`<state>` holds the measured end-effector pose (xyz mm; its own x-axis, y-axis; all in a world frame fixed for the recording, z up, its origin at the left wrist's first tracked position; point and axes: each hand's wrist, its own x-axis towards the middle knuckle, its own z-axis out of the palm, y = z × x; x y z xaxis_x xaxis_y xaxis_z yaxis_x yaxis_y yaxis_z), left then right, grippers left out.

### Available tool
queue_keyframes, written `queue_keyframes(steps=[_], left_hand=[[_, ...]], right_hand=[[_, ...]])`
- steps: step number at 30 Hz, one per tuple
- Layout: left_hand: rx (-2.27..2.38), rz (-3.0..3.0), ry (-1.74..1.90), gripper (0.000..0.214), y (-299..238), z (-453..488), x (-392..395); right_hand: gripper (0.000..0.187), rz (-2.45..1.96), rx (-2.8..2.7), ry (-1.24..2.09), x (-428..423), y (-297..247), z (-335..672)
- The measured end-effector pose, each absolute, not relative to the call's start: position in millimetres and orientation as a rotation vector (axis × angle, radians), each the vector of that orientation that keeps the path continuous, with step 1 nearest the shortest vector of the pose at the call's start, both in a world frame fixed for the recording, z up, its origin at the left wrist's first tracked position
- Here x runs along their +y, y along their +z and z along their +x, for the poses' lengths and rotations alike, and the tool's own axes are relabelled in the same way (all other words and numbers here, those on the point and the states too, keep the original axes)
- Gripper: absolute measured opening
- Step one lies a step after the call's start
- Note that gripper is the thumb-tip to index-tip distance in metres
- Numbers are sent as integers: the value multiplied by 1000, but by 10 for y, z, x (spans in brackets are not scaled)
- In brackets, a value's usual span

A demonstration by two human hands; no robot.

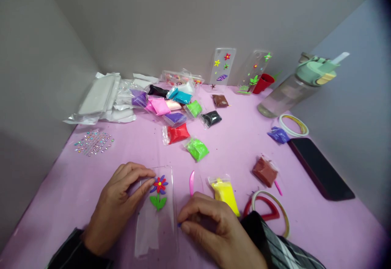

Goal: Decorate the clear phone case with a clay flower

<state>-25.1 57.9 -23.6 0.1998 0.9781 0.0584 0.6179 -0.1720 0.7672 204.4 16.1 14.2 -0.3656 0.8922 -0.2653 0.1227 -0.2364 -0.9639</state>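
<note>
Rests the left hand [114, 204] over the clear phone case [154, 230], thumb and index fingers drawn close together beside the left petals of the flower [159, 184]; cannot tell whether clamped on a petal or only touching near it. Holds the right hand [214, 224] just beside the case's right edge, fingers together and clamped on a small blue bit [179, 224], poking out past their tips. With the case flat on the counter [230, 151] between both sets of fingers, shows a formed flower: purple outer petals, red inner ones, yellow middle, green stem and two leaves [158, 202] below. Seems well along on the flower, judging by this, with the lower half of the case bare of clay and the blue bit not yet on it. Just beyond the right fingers, a pink knife [192, 182]; to their right, a yellow packet [226, 195], then a brown packet [265, 171]. Farther beyond the fingers, a green packet [198, 149], a red packet [178, 133] and, upright at the back, a decorated case [222, 67].
</note>
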Motion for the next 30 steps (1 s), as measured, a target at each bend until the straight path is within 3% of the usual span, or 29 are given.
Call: queue_keyframes(steps=[30], left_hand=[[1465,2016,675,16,-227,-310,584]], right_hand=[[13,-1262,-1418,1649,144,133,2046]])
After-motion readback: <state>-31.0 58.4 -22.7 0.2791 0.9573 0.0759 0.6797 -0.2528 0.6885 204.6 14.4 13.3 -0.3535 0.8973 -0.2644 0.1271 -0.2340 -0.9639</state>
